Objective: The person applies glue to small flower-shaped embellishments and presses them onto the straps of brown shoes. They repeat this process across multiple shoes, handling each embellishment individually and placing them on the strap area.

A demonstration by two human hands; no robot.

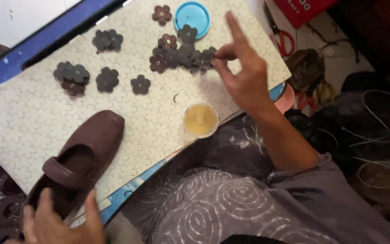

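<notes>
Brown leather flower cut-outs (183, 58) are being picked over on a patterned work board (32, 126) laid across the lap. One flower at the right end of the central cluster is being pinched between thumb and forefinger of the right hand (242, 74), while the remaining fingers are lifted and fanned away from the board. The wrist is bent slightly down, and the forearm is brought in from the lower right, over a grey patterned garment (231, 203).

A brown slip-on shoe (84, 151) is held at its heel end by the left hand (57, 223), which is closed loosely around the back of it at the bottom edge of the view; the toe is rested on the board, pointing up and to the right.

For a clean pick, only the outermost flower should be nipped by its petal edge, so that the overlapping neighbours are not dragged along. The shoe is best kept steady and flat while that is done.

A small open pot of yellowish glue (200, 120) is seen near the board's lower edge, just below the working hand, and a blue round lid (192, 16) is lying at the top. Further flowers (107, 80) are scattered to the left, well apart from the cluster. Red-handled scissors (285, 43) are lying off the board to the right.
</notes>
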